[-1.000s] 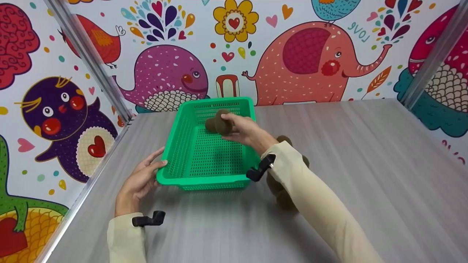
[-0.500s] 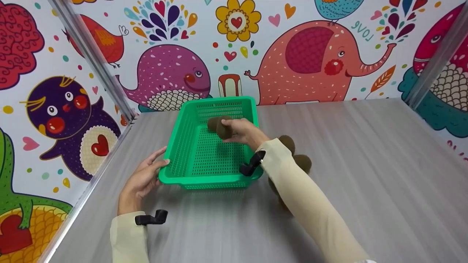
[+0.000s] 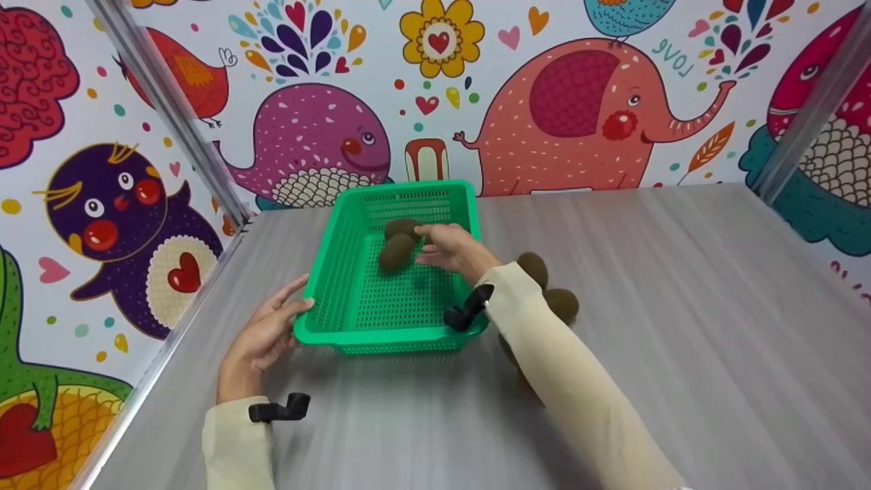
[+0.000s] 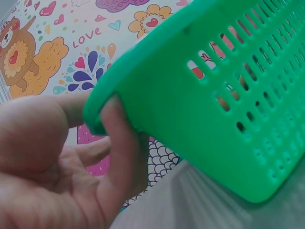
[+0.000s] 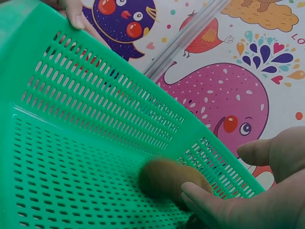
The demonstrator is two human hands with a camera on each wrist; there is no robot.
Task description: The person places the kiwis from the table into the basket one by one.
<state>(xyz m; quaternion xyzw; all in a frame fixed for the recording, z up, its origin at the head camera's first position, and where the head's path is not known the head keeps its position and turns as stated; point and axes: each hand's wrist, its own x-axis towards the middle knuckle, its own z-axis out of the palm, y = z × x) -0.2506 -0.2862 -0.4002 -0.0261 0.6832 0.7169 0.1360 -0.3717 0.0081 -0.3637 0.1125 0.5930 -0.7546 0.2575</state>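
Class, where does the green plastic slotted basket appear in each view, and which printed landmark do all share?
Head: the green plastic slotted basket, just left of centre.
Left wrist: the basket, upper right, cut off.
Right wrist: the basket, left and bottom centre, cut off.
Shared landmark: the printed burst of purple teardrops.

Reaching forward, pinching on one side only

Extends left forearm point(image 3: 238, 442) from lower left, wrist point(image 3: 238, 381) bent inward; pinches with left hand point(image 3: 262, 333), thumb point(image 3: 298, 306) opposing fingers point(image 3: 284, 290). Angles right forearm point(image 3: 578, 384) inward, farther forward — holds right hand point(image 3: 449, 250) relaxed, thumb and fingers parted, palm inward.
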